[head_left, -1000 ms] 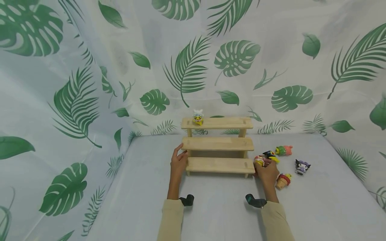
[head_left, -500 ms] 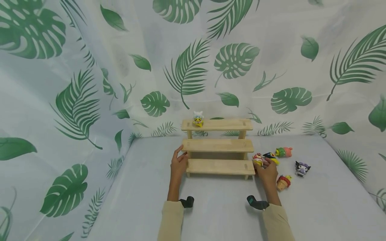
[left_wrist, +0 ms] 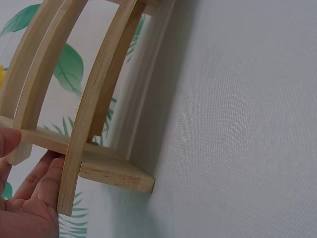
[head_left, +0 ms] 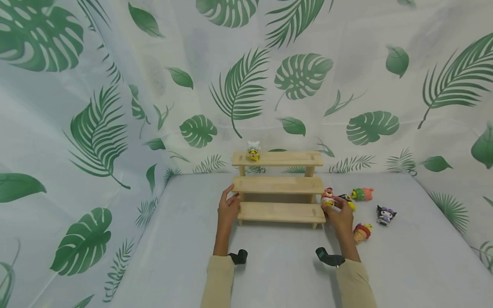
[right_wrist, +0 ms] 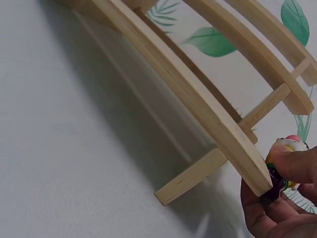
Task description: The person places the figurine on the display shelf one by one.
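Observation:
A three-step wooden display stand [head_left: 283, 185] stands against the back. Fingers of my left hand [head_left: 228, 210] rest against its left end, around the middle and lowest steps; in the left wrist view, fingertips [left_wrist: 52, 159] touch the side piece. My right hand [head_left: 340, 217] pinches a small toy figurine [head_left: 328, 197] with a red-and-white top and yellow base, held upright just beyond the stand's right end. In the right wrist view the thumb and fingers partly cover the figurine [right_wrist: 292, 144]. A yellow figurine with a white hood [head_left: 253, 151] sits on the top step, left.
Right of the stand lie a black-and-yellow figurine [head_left: 348, 200], partly behind my right hand, a green-and-pink one [head_left: 363, 193], a purple-and-black one [head_left: 385, 214] and an ice-cream-cone one [head_left: 362, 233]. A leaf-print sheet [head_left: 300, 102] hangs behind the stand.
My right hand has raised the red-topped figurine from lying beside the others to upright, shifting slightly left towards the stand's end. The left hand stays at the stand.

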{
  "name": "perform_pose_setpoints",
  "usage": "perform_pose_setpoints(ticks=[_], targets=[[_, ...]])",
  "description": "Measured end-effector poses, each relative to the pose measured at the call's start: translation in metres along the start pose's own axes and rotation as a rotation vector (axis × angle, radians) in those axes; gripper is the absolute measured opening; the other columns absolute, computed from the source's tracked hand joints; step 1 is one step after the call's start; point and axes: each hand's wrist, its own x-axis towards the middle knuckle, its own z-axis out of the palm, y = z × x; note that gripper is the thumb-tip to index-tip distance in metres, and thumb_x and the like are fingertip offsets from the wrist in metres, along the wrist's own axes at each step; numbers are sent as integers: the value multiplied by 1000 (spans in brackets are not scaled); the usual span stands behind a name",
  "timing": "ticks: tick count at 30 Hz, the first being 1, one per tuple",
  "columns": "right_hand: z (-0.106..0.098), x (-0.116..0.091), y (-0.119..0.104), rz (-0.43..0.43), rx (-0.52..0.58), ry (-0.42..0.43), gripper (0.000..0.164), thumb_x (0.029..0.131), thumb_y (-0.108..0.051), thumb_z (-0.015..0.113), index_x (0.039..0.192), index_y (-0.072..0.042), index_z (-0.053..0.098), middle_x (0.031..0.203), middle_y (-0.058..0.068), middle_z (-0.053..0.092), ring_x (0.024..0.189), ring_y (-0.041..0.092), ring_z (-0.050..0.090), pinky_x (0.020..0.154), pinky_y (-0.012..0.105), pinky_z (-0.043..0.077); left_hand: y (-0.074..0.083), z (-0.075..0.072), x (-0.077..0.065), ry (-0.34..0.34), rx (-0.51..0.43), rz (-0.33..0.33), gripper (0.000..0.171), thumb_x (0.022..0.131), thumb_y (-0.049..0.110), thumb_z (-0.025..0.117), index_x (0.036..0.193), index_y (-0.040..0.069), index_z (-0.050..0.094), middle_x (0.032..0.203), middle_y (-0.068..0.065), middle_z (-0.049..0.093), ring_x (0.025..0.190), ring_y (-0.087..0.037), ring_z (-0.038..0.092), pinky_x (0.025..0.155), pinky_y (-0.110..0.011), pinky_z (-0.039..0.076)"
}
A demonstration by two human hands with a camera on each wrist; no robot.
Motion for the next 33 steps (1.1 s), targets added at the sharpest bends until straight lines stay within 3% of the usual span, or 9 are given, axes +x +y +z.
perform_pose_setpoints(ticks=[3, 5, 9, 12, 14, 18, 24, 30, 33], targets=[[1, 0, -1, 13, 53, 2, 61, 94, -17, 64, 146, 0, 35, 140, 27, 46, 125, 35, 46, 73, 14, 43, 1, -1, 0, 2, 0, -1, 47, 97, 23, 61, 140, 37, 49, 125, -8, 68, 113, -20, 64, 87, -33, 49], [1, 0, -2, 15, 85, 12, 62, 94, -17, 64, 146, -1, 35, 141, 26, 47, 123, 31, 49, 65, 6, 39, 2, 0, -1, 2, -2, 1, 47, 97, 23, 61, 140, 37, 49, 125, -9, 68, 113, -20, 64, 87, -33, 49], [-1, 1, -3, 18, 164, 43, 59, 93, -18, 65, 142, -1, 36, 141, 24, 49, 102, 9, 57, 63, 4, 44, 3, 0, -2, 1, -7, 10, 47, 97, 23, 61, 140, 37, 49, 124, -8, 68, 114, -21, 64, 88, -34, 49], [-2, 2, -4, 5, 225, 65, 57, 93, -20, 66, 138, 0, 37, 140, 24, 51, 81, -9, 55, 64, 6, 47, 3, 0, -1, 2, -1, 13, 47, 97, 23, 61, 140, 38, 49, 124, -7, 68, 114, -21, 64, 89, -34, 49], [-2, 3, -3, -6, 275, 74, 56, 92, -23, 68, 135, -1, 38, 139, 26, 51, 71, -14, 56, 63, 7, 48, 2, 0, -1, 1, 0, 13, 47, 97, 24, 61, 140, 38, 49, 125, -7, 68, 114, -21, 64, 88, -34, 49], [-5, 6, -5, -30, 292, 94, 55, 92, -29, 68, 133, -4, 40, 134, 24, 57, 72, -13, 59, 64, 8, 48, 1, -1, -1, -7, -7, 12, 47, 97, 24, 61, 140, 39, 49, 126, -6, 68, 115, -22, 64, 88, -34, 49], [-9, 9, -19, -58, 271, 119, 56, 93, -28, 66, 137, -6, 39, 120, 7, 62, 80, -9, 56, 69, 7, 48, -1, -1, 0, -11, -13, 14, 47, 97, 25, 61, 139, 40, 49, 125, -5, 68, 113, -21, 64, 86, -33, 49], [-8, 12, -33, -100, 290, 162, 58, 93, -33, 66, 139, -10, 38, 128, 11, 62, 83, -3, 54, 70, 6, 45, -1, -1, 0, -10, -4, 13, 47, 97, 26, 61, 140, 40, 49, 125, -4, 68, 113, -20, 64, 83, -31, 49], [-6, 12, -41, -160, 331, 172, 57, 91, -29, 69, 137, -11, 40, 120, 6, 64, 83, -1, 56, 71, 6, 46, 0, -1, 0, -7, -2, 11, 47, 97, 26, 61, 140, 41, 49, 124, -4, 68, 112, -20, 64, 80, -29, 49]])
